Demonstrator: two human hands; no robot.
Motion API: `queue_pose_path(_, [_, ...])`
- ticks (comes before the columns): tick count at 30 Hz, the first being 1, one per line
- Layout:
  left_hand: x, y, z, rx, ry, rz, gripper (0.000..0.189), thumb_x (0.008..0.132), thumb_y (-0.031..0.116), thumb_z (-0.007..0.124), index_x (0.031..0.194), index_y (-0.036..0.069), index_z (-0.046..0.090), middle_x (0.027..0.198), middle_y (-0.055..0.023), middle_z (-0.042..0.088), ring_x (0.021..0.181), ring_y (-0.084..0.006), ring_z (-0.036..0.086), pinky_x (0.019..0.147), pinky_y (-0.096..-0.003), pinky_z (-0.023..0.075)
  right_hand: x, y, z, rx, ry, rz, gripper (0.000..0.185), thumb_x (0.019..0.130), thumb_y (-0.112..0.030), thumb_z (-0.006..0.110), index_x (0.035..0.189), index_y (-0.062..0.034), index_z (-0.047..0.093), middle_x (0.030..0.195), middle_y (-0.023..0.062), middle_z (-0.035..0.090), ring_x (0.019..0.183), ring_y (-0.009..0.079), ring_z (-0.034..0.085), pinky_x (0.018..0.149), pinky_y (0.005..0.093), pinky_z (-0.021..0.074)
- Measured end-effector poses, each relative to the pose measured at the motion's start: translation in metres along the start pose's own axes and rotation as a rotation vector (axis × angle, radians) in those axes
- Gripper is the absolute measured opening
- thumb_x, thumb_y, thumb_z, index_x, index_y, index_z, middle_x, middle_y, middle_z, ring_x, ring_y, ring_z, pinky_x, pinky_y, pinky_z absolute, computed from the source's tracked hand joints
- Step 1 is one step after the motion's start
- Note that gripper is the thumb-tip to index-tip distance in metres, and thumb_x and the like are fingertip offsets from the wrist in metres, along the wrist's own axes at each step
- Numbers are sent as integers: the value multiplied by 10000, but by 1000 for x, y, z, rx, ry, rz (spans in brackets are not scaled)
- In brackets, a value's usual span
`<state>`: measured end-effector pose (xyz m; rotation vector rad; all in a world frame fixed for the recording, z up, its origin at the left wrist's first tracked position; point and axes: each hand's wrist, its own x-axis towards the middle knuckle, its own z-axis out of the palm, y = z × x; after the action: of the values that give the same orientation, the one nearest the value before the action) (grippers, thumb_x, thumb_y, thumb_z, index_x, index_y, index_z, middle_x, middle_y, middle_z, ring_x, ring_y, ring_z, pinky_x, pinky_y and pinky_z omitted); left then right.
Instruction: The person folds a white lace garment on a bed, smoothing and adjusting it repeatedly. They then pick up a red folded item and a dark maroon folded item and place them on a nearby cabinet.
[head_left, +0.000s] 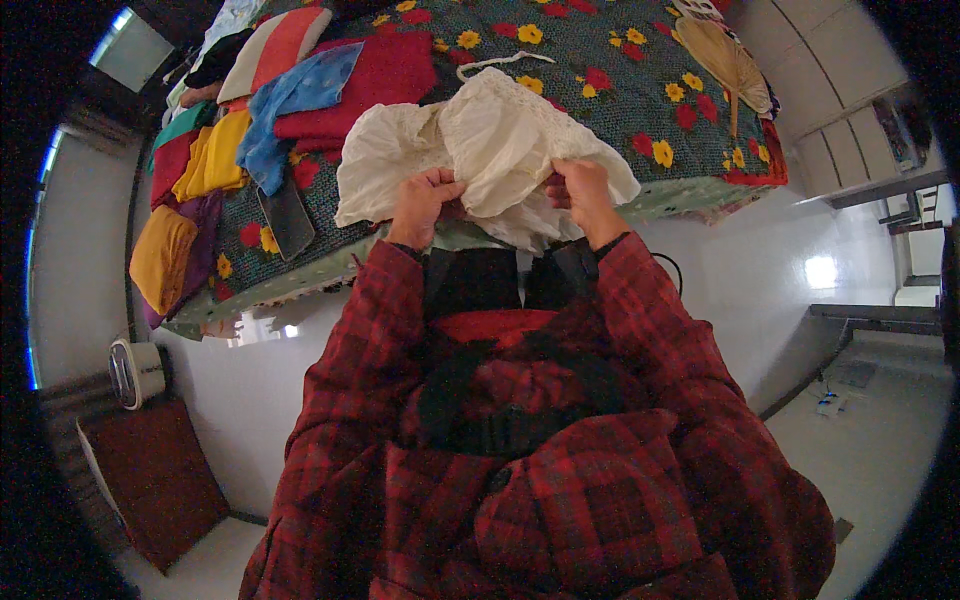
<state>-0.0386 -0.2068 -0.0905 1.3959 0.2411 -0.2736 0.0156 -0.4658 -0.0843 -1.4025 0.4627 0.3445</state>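
A rumpled white cloth garment (499, 142) with a lacy, patterned part lies over the near edge of the bed. My left hand (424, 199) pinches its front edge between thumb and fingers. Further right, my right hand (581, 187) grips another part of the same edge, with the fingers curled under the fabric. Loose folds hang down between the two hands. Beyond the garment, a thin white cord (506, 61) trails over the flowered bedspread (480, 41).
Left on the bed are a dark smartphone (287, 223), a blue cloth (296, 101), a folded red cloth (394, 79), yellow cloths (217, 154) and an orange bundle (163, 255). A woven hand fan (720, 60) lies far right. A brown-topped table (154, 480) stands at lower left.
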Motion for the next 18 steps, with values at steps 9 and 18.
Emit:
queue_pose_path(9, [-2, 0, 3, 26, -26, -78, 139, 882, 107, 689, 983, 12, 680, 861, -50, 703, 752, -148, 670, 679, -291, 543, -31, 0, 28, -256, -260, 44, 257, 842, -269, 673, 851, -13, 662, 757, 90, 676, 524, 159, 609, 439, 299, 480])
queue_pose_path(18, [-12, 10, -55, 387, 514, 354, 248, 853, 146, 702, 1049, -5, 674, 957, -94, 699, 849, -194, 675, 721, -300, 523, -36, -5, 41, -677, -410, -76, 284, 874, -279, 687, 896, 3, 670, 747, 95, 692, 577, 228, 665, 510, 348, 529])
